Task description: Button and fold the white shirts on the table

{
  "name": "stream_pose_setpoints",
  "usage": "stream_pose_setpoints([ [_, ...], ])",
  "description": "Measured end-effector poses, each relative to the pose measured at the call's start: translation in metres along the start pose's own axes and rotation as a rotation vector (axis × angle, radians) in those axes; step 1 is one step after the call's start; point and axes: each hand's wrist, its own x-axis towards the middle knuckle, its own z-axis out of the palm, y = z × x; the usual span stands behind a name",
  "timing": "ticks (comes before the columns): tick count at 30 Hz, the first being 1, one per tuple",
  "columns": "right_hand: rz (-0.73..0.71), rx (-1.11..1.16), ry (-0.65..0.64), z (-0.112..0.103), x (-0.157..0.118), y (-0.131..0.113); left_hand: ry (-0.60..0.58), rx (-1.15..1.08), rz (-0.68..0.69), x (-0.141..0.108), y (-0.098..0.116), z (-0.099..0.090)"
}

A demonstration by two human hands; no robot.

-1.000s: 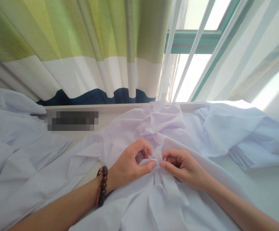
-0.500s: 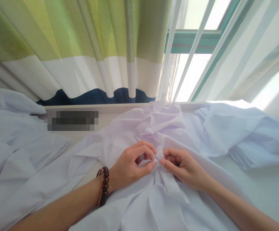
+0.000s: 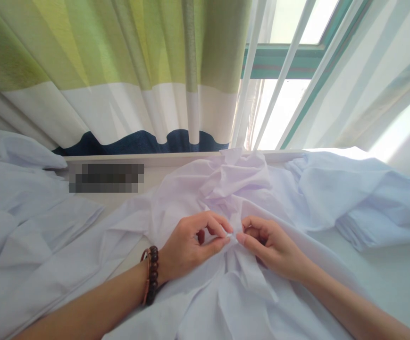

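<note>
A crumpled white garment (image 3: 212, 288), like a shirt or coat, lies spread before me, with bunched cloth towards the far edge. At its middle, my left hand (image 3: 194, 241) pinches a small bit of the white cloth between thumb and forefinger; whether a button is in the pinch I cannot tell. Close on the right, my right hand (image 3: 270, 245) has thumb and curled fingers closed on a fold of the same garment. The fingertips of both hands nearly meet. A beaded bracelet (image 3: 152, 274) circles my left wrist.
More white cloth (image 3: 17, 212) is heaped at the left, and a folded white pile (image 3: 374, 203) lies at the right. A blurred-out dark patch (image 3: 107, 177) is near the back ledge. Beyond hang a green, white and blue curtain (image 3: 148, 71) and white window bars (image 3: 286, 66).
My left hand has shifted slightly, its forefinger and thumb coming closer together on the cloth. My right hand has barely moved. The garment lies almost as before.
</note>
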Motion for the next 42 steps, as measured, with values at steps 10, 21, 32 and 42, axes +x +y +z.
stream_pose_setpoints([
  [10,0.013,0.038,-0.069,-0.0029,-0.0014,0.0027,-0.019,-0.021,-0.093,0.0018,-0.0030,0.0011],
  [21,-0.057,-0.142,-0.012,0.0028,-0.0004,0.0025,-0.100,0.087,-0.181,0.0025,-0.0074,-0.0011],
  [32,-0.028,-0.118,-0.015,0.0003,-0.0006,-0.0008,-0.076,0.193,-0.185,0.0013,-0.0055,0.0007],
  [42,-0.023,-0.037,-0.029,0.0003,0.0000,-0.0013,-0.023,0.043,-0.037,-0.0004,-0.0085,0.0022],
])
